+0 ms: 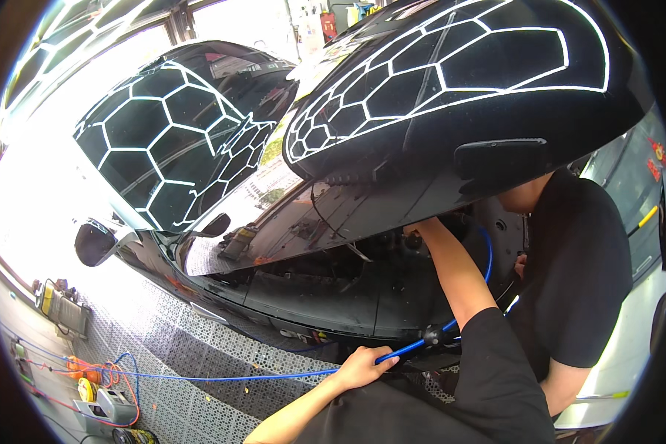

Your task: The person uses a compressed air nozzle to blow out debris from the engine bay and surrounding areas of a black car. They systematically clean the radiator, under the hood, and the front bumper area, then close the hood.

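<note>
My left hand (364,364) is closed around a blue hose (408,348) at the front of a black car. From there the hose runs left across the floor, and right through a dark round fitting (433,334) into the engine bay. My right hand (418,226) reaches into the engine bay (333,294) under the raised car hood (422,150). The hood's lower edge and the dark bay partly hide its fingers, so what it touches is unclear. More of the blue hose (487,250) curves up inside, right of my right forearm.
A person in a black shirt (583,272) leans into the bay close on my right. A side mirror (95,242) juts out at left. Orange and blue hoses (108,371), a grey box (108,405) and a metal device (64,311) lie on the grated floor (200,355).
</note>
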Demonstrator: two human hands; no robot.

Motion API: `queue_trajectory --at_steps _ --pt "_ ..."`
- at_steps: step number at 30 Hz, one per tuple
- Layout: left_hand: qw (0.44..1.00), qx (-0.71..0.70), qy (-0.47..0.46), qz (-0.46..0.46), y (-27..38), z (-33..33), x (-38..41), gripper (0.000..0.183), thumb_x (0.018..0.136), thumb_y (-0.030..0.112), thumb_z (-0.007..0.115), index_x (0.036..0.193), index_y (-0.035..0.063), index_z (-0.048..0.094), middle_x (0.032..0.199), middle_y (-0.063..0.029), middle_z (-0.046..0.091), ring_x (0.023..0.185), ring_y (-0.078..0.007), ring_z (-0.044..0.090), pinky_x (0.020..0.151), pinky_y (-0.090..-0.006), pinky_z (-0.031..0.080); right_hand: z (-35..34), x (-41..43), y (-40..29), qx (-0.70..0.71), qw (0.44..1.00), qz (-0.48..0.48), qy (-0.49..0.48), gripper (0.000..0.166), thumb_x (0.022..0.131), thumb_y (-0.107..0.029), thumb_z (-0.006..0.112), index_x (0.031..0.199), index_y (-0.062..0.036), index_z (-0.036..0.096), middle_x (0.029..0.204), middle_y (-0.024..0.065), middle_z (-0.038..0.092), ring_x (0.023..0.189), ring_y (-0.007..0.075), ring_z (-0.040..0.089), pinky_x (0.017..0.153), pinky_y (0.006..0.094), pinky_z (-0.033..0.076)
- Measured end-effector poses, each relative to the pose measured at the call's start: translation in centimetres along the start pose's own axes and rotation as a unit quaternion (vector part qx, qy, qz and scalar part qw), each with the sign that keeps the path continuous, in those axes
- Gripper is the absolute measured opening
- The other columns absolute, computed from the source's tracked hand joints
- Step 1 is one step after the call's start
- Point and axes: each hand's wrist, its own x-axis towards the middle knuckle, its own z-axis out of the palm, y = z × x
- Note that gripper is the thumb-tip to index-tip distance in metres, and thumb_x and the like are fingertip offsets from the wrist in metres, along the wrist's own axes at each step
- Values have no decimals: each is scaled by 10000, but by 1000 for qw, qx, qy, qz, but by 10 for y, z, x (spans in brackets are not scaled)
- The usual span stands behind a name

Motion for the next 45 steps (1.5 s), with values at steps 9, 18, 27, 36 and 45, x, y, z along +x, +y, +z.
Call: queue_trajectory --at_steps 9,18,27,36,45 --pt "999 10 -30 -20 -1 7 -5 274 995 297 627 974 28 673 726 -131 680 645 -263 660 632 -362 495 2 -10 35 84 994 42 55 362 882 -282 712 1218 -150 728 1306 109 672 1193 324 638 954 458 496" --pt "998 -41 -48 -7 2 0 -18 259 993 298 637 979 43 681 743 -129 685 654 -224 645 637 -357 484 3 -44 65 78 988 114 61 417 856 -245 779 1253 -138 710 1342 114 648 1215 375 613 996 538 472" --pt "988 -57 -132 56 67 -69 -35 295 982 345 623 958 53 661 707 -170 661 705 -363 678 658 -428 506 -62 -127 119 80 994 66 32 341 884 -349 740 1143 -129 754 1175 105 725 1083 338 685 944 468 517" --pt "982 -40 -164 80 93 -98 -56 323 987 360 609 931 46 660 723 -184 653 672 -358 669 637 -438 502 -165 -212 76 88 993 77 -24 337 883 -358 737 1119 -119 758 1129 107 733 1048 328 696 925 459 527" --pt "981 -77 -147 104 98 -114 -47 344 988 367 608 933 31 654 700 -178 634 645 -321 653 617 -415 485 -220 -239 77 110 990 71 -49 335 883 -367 734 1095 -109 762 1084 110 741 1013 318 706 906 450 536"
